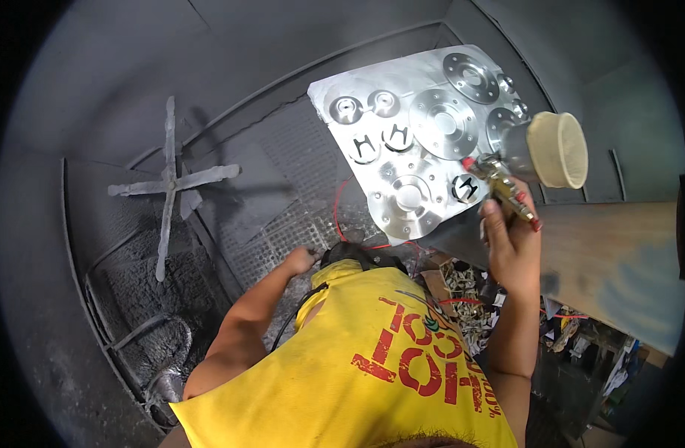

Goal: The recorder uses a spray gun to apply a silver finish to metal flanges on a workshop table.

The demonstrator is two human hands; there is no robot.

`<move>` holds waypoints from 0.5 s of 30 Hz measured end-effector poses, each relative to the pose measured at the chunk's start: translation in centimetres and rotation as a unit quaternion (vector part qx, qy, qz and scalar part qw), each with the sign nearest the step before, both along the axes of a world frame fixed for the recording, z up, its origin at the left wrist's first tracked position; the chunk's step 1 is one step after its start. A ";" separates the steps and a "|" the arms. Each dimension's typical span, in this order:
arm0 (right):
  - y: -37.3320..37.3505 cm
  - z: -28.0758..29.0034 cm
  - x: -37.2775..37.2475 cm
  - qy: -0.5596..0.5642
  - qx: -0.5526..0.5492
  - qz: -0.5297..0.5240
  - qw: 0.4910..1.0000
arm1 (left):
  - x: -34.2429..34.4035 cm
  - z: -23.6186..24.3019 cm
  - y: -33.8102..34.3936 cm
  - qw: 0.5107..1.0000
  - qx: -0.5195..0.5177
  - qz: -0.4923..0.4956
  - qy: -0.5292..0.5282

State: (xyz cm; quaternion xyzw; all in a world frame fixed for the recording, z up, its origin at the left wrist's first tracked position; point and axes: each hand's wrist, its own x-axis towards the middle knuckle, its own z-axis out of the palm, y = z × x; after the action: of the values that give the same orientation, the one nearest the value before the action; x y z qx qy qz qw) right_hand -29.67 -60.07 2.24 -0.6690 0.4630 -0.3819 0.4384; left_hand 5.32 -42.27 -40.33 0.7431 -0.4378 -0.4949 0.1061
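Note:
My right hand (510,254) grips a metal spray gun (505,187) with red parts and a large side cup (557,149) under a pale mesh-like cover. The gun hangs over the right edge of a white board (344,89) holding several silvery perforated discs (442,123), small domed caps (346,109) and round pieces with dark emblems (397,137). My left hand (300,260) is low at the left of my body, below the board, fingers curled; what they hold, if anything, is too small to make out.
A coated cross-shaped rack (171,184) stands at the left in a grey booth (238,33), near a crusted lower recess (145,284). Red hose (341,216) runs below the board. At the right are a plywood panel (604,261) and cluttered small parts (462,287).

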 end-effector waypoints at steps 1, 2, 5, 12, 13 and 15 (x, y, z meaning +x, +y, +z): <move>0.4 0.8 0.8 -0.002 0.034 0.047 0.998 | -0.4 -0.3 -0.4 0.999 -0.029 0.016 0.034; 1.1 1.1 1.3 -0.005 0.049 0.073 0.996 | -1.1 0.2 -1.5 0.996 -0.059 0.024 0.070; 1.5 1.1 2.1 0.018 0.010 0.171 0.985 | -3.6 5.2 -4.9 0.995 -0.044 -0.012 0.087; -0.8 -0.6 1.7 0.064 -0.046 0.016 0.997 | -9.9 10.5 -7.4 0.969 -0.112 -0.127 0.178; -1.1 -0.4 0.4 0.097 -0.038 -0.019 0.994 | -10.9 11.7 -7.5 0.969 -0.113 -0.131 0.176; -1.1 -1.5 -2.5 0.085 -0.065 -0.095 0.990 | -12.8 12.8 -7.7 0.965 -0.127 -0.160 0.164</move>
State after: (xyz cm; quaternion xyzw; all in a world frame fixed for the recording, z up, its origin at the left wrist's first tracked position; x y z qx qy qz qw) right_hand -32.21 -61.22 0.79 -0.6789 0.5342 -0.3929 0.3152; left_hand -7.47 -49.95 -27.52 0.5525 -0.5869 -0.5609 0.1889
